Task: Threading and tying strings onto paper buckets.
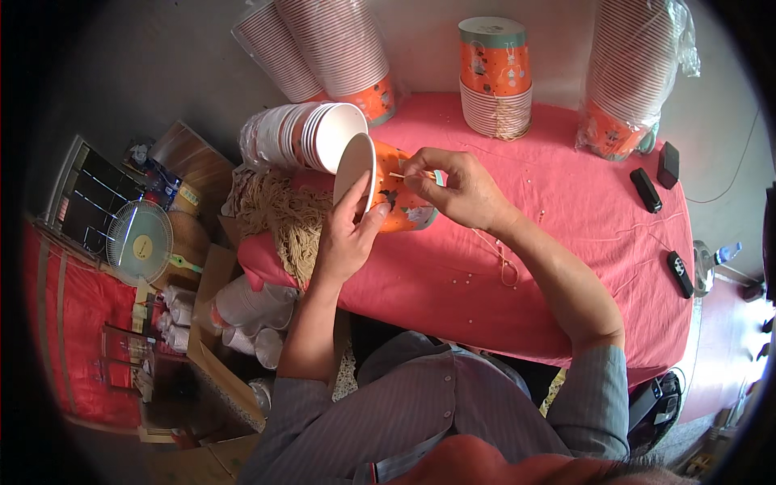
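Note:
An orange paper bucket (391,196) with a white rim and printed figures is tipped on its side above the table, its mouth facing left. My left hand (349,234) grips it at the rim, fingers inside the mouth and thumb on the outer wall. Against the bucket's upper side, my right hand (453,184) is closed in a pinch on a thin pale cord, whose short end pokes out toward the rim. Whether the cord passes through the wall cannot be seen. A loop of similar cord (508,271) lies on the red cloth below my right forearm.
A bundle of tan cords (301,222) hangs over the red-covered table's (582,242) left edge. Nested buckets (303,133) lie behind it; wrapped stacks (634,73) and an upright stack (496,77) stand farther back. Small black devices (645,190) sit right. A cardboard box (212,323) holds plastic-wrapped cups.

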`<state>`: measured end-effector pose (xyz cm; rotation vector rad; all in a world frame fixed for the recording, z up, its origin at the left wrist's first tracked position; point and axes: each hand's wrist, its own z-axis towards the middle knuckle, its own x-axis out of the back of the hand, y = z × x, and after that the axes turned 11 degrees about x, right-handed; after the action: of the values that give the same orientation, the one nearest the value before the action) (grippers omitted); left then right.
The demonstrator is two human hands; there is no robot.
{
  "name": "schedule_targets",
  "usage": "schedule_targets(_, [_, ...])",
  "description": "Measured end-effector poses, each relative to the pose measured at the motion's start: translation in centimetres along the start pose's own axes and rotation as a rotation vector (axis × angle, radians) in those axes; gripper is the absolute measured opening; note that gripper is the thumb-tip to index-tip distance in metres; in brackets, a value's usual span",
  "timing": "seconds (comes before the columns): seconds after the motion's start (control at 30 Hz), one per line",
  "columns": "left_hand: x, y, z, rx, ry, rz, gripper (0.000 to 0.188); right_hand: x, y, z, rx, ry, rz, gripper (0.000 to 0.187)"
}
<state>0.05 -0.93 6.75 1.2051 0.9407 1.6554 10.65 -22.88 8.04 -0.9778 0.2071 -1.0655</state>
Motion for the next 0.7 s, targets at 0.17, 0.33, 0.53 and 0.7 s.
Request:
schedule_targets(0.17, [0.4,-0.3,0.1,0.005,0.063,0.035,0.022,0.3,-0.2,0.1,0.017,-0.042,-0.035,0.01])
schedule_targets(0.33, [-0.1,0.0,0.2,-0.001,0.023,0.059,0.012,0.3,-0.5,0.2,0.027,-0.05,-0.089,0.01])
schedule_targets(0.53, [-0.9,-0.3,0.0,-0.026,0.093,0.185,0.013,0.2,-0.6,0.0,0.194,-0.002,-0.175,0.012])
schedule_targets(0.7, [-1.0,0.3,0.0,0.0,0.113,0.248,0.011,0.0,-1.0,0.0,0.234,0.009,-0.244,0.02])
